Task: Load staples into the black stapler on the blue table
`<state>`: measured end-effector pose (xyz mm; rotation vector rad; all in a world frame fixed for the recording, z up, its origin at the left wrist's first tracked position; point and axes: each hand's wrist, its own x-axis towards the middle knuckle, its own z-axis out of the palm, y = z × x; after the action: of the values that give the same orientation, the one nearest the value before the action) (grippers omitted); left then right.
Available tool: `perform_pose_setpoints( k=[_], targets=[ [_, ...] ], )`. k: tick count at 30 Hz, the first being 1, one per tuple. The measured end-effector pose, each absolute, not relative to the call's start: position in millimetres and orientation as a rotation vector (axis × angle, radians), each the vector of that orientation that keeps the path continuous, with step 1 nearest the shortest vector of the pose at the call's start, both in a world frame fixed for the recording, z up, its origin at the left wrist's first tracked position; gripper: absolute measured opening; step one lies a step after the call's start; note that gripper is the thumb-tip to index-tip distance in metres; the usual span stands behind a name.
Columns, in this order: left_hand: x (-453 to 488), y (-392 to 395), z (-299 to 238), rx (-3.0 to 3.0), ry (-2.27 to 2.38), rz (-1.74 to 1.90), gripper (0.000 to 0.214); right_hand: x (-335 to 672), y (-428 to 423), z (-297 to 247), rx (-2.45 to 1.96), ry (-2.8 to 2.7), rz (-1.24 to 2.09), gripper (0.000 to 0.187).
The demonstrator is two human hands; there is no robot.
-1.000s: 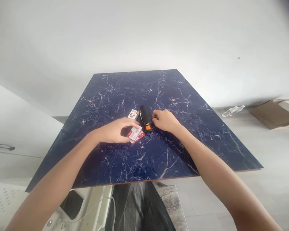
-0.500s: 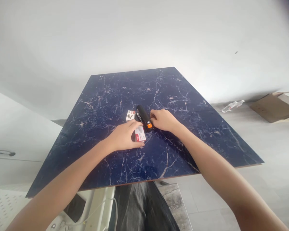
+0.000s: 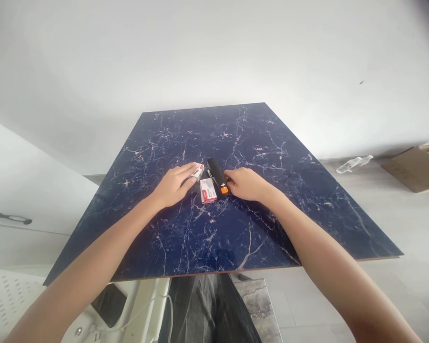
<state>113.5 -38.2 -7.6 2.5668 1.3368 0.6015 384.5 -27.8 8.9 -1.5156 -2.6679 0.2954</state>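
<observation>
My left hand (image 3: 173, 185) reaches over the dark blue marbled tabletop (image 3: 214, 238), and its fingertips pinch the near end of a small white box (image 3: 199, 170). A flat red-and-white box (image 3: 208, 191) lies free on the table just right of that hand. A black stapler (image 3: 216, 174) with an orange near end lies beside it, pointing away from me. Fingers of my right hand (image 3: 246, 184) are curled on the stapler's orange end.
The tabletop's front edge (image 3: 236, 269) is close to my body. White cabinets (image 3: 21, 209) stand to the left. A plastic bottle (image 3: 353, 164) and flat cardboard (image 3: 414, 167) lie on the floor at right, along a white wall.
My left hand let go of the red-and-white box, which now lies flat, and moved forward to the small white box. My right hand stayed at the stapler.
</observation>
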Motion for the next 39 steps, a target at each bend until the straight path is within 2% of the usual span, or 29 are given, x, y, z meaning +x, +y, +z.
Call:
perform_pose_setpoints(
  k=[5,9,11,14,15,23,29,33,37,39],
  targets=[
    [130.9,-48.0,-9.9,2.479,1.312,0.689,0.049,382.2,-29.9,8.8,-1.48,-2.679,0.292,0.021],
    [131.4,-56.7,-8.4,2.496,1.214,0.621,0.052,381.3,-30.6,7.7,-1.45,-2.677,0.301,0.023],
    [125.1,-56.7,-9.9,2.521,1.19,0.542,0.07,381.0,-30.4,7.3,-1.447,-2.682,0.312,0.024],
    [117.2,-54.0,-14.2,2.484,1.214,0.444,0.112,379.5,-30.0,6.0,-1.469,-2.678,0.325,0.024],
    [116.1,-52.8,-15.6,2.46,1.224,0.433,0.118,378.7,-30.0,5.2,-1.473,-2.671,0.326,0.024],
    [112.4,-41.5,-15.0,2.465,1.188,0.474,0.122,376.8,-32.5,1.7,-1.406,-2.606,0.352,0.021],
    [110.6,-40.9,-13.7,2.445,1.2,0.452,0.111,376.1,-33.2,1.1,-1.391,-2.545,0.36,0.022],
    [113.6,-40.7,-14.7,2.464,1.23,0.469,0.113,374.7,-32.4,5.5,-1.422,-2.425,0.405,0.029],
    [118.7,-39.8,-15.7,2.472,1.247,0.486,0.117,373.4,-36.6,16.4,-1.403,-2.294,0.566,0.045],
    [126.4,-35.7,-16.1,2.465,1.268,0.505,0.117,372.7,-39.0,19.7,-1.469,-2.245,0.584,0.043]
  ],
)
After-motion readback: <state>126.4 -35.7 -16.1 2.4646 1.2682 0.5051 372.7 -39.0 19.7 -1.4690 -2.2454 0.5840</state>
